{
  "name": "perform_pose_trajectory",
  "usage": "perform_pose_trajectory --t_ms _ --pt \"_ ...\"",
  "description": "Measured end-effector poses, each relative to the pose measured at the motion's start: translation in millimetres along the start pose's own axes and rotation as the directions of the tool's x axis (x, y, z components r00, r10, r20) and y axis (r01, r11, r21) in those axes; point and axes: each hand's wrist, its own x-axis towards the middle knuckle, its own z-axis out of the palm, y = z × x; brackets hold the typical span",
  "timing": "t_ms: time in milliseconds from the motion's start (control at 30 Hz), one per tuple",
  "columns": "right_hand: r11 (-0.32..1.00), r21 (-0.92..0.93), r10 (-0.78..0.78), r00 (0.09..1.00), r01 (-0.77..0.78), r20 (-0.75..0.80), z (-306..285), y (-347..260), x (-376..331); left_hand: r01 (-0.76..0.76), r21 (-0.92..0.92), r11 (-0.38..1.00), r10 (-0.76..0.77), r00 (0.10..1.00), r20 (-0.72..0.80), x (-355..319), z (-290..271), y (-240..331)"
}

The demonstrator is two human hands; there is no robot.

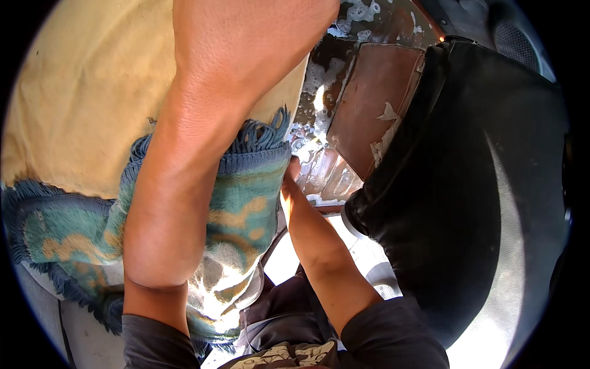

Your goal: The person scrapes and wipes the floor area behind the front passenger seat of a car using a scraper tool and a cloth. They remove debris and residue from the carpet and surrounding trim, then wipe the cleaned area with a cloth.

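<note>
Reaching up and away from the body, the left forearm crosses the middle of the view and runs out past the top edge, so the left hand itself is out of sight and its grip cannot be told. Draped under and around that arm is a teal rug (246,203) with tan wavy patterns and a blue fringe; its fringed edge curls up at the elbow side and hangs down toward the person's dark sleeve at the bottom. The right hand (291,175) is pressed against the right edge of the rug, mostly tucked behind the cloth, so only the wrist and heel show and whether the fingers are closed on it cannot be told. Behind the rug lies a pale yellow cloth (80,92), filling the upper left out to the rim of the view. Just right of the rug's edge is a wet, soapy reddish floor (322,166) with foam patches, and beyond that a brown panel (375,104) with peeling paint. A large black rounded tub (467,184) takes up the right side, its rim close beside the right forearm, leaving only a narrow gap of floor and white light between arm and tub.
</note>
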Motion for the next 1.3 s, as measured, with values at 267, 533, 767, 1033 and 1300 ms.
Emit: perform_pose_trajectory --t_ms 267,533,767,1033,1300 --pt "0.998 -0.044 0.034 0.940 -0.052 -0.339 -26.8 -85.6 99.4 -0.041 0.075 0.996 0.044 0.998 -0.040 -1.4 3.8 -5.0" --pt "0.977 0.041 -0.144 0.790 0.208 -0.596 -53.5 -114.4 162.9 0.032 -0.105 0.994 -0.028 0.999 0.036 2.1 -2.8 2.3" --pt "0.913 0.350 0.072 0.765 0.208 -0.640 -108.4 -170.1 157.4 -0.028 0.006 1.000 0.029 0.999 -0.026 -1.4 0.1 -5.0" --pt "0.923 0.072 -0.219 0.670 0.379 -0.710 -122.9 -188.1 219.4 0.012 -0.034 0.999 -0.011 1.000 0.019 1.9 -8.7 2.3" --pt "0.749 -0.270 -0.661 0.709 0.605 -0.247 -84.5 -130.3 223.5 -0.024 -0.005 1.000 0.024 0.999 -0.039 -2.4 -4.9 1.6"
